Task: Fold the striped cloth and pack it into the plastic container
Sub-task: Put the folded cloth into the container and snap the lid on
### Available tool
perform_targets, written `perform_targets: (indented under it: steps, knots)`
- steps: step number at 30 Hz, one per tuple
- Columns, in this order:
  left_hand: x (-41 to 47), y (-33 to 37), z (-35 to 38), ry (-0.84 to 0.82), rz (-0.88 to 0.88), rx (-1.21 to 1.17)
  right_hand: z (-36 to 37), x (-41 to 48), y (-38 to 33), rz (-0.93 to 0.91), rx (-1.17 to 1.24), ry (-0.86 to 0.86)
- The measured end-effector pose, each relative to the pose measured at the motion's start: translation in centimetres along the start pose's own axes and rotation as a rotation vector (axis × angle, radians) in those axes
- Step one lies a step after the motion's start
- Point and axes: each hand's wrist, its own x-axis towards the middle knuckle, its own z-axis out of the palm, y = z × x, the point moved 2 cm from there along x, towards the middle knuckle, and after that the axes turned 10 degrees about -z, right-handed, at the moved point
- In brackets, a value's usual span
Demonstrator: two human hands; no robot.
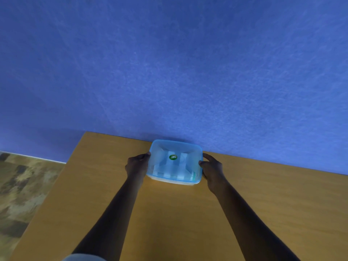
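A plastic container (175, 162) with a translucent blue lid and a green round sticker stands on the wooden table (263, 204), close to the far edge by the blue wall. Through the lid I can make out the folded striped cloth (169, 171) inside. My left hand (137, 164) grips the container's left side, fingertips on the lid's rim. On the right side, my right hand (211, 166) holds the rim the same way. Both forearms reach in from the bottom of the view.
The blue wall (169, 72) rises right behind the table's far edge. The table's left edge runs diagonally, with mottled brown floor (22, 194) beyond it. A white skirting strip lines the wall's foot at the left.
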Motion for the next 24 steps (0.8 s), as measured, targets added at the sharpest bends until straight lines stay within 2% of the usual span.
perform_targets:
  steps: [4, 6, 9, 19, 24]
  knots:
    - [-0.5, -0.3, 0.1, 0.024, 0.059, 0.094, 0.0, -1.3, 0.2, -0.111, -0.424, -0.031]
    - [-0.9, -0.7, 0.1, 0.027, 0.084, 0.169, 0.3, -2.6, 0.7, -0.114, -0.51, -0.064]
    - [-1.5, -0.9, 0.4, 0.03, 0.113, 0.171, 0.5, -3.3, 1.6, -0.098, -0.506, -0.058]
    - [-2.1, -1.3, 0.5, 0.054, 0.199, 0.087, 0.3, -3.6, 1.5, -0.227, -0.465, -0.089]
    - [-2.1, -1.2, 0.5, 0.101, 0.314, 0.15, 0.3, -4.1, 1.6, -0.207, -0.374, -0.082]
